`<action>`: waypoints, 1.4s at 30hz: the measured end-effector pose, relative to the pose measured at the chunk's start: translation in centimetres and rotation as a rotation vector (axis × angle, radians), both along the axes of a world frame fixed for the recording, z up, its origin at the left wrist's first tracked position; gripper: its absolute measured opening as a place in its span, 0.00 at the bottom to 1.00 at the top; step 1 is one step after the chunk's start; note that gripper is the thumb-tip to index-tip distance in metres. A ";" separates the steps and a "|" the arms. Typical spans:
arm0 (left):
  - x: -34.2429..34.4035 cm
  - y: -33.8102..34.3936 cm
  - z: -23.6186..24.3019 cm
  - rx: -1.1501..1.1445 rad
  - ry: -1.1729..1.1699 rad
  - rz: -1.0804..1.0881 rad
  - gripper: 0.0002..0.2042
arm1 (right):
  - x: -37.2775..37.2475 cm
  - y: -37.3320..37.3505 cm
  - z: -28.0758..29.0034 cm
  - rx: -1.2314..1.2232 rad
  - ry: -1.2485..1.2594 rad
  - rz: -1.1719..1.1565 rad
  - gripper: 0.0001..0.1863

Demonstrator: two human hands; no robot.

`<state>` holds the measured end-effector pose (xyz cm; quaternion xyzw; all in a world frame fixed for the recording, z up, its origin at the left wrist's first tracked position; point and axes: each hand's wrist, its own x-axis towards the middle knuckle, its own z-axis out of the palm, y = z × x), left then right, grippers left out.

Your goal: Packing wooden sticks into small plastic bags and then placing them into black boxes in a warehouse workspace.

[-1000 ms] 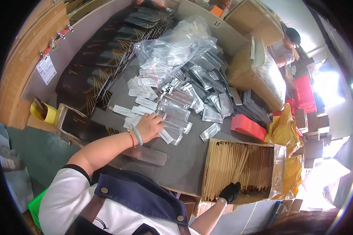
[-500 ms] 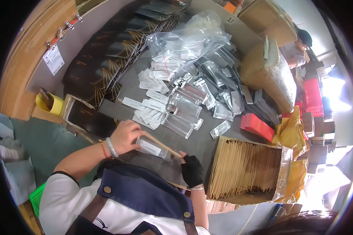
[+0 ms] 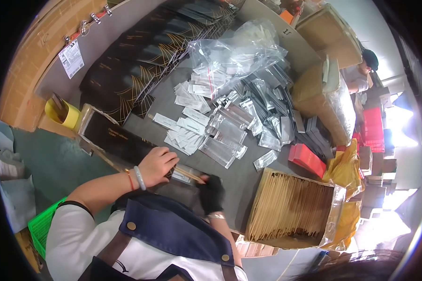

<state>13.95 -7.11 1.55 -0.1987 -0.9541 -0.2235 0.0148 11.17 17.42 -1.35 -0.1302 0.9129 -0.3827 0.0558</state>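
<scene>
Between my hands is a thin tan kraft piece (image 3: 188,174), seen nearly edge-on, low over the near edge of the grey table (image 3: 237,185). My left hand (image 3: 157,165), bare with a pale bangle, curls its fingers around the left end. At the other end, my right hand (image 3: 212,193), in a black fingerless glove, pinches it by thumb and fingers. A clear packet with a white label (image 3: 181,174) shows partly behind the kraft piece. Left of my left hand lies a black printed sleeve or box (image 3: 115,136) inside an open carton (image 3: 86,122).
White-labelled slips (image 3: 185,136) and clear packets (image 3: 222,147) cover the table's middle, with a large plastic bag (image 3: 239,54) behind. Black printed pieces (image 3: 122,70) line the back left. To the right stand a carton of tan kraft pieces (image 3: 286,206) and a red box (image 3: 307,159). A person (image 3: 361,72) is farther off.
The kraft piece has come down and tipped flatter. My right hand has moved left, closer to my left hand, which has lowered slightly. The whole view has shifted a little.
</scene>
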 end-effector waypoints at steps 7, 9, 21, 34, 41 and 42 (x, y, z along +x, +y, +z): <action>-1.2 0.1 -1.5 -0.146 0.040 -0.167 0.18 | -1.2 -3.4 3.5 0.039 0.213 0.316 0.26; -1.7 0.1 0.0 -0.201 -0.057 -0.205 0.12 | -1.6 -2.7 3.9 0.279 0.394 0.398 0.28; -1.5 -6.9 -0.7 0.201 0.058 0.368 0.15 | -1.1 0.7 4.9 0.462 0.215 0.232 0.31; 1.0 -4.1 -2.9 0.414 -0.112 0.515 0.20 | -1.1 -2.0 3.6 0.350 0.100 0.379 0.34; -2.6 -5.4 -3.1 0.455 0.009 0.359 0.23 | -1.8 -6.4 2.9 0.199 0.209 0.405 0.33; -4.3 -5.6 -3.1 0.280 0.128 0.350 0.21 | -2.3 -5.1 3.1 0.218 0.229 0.362 0.33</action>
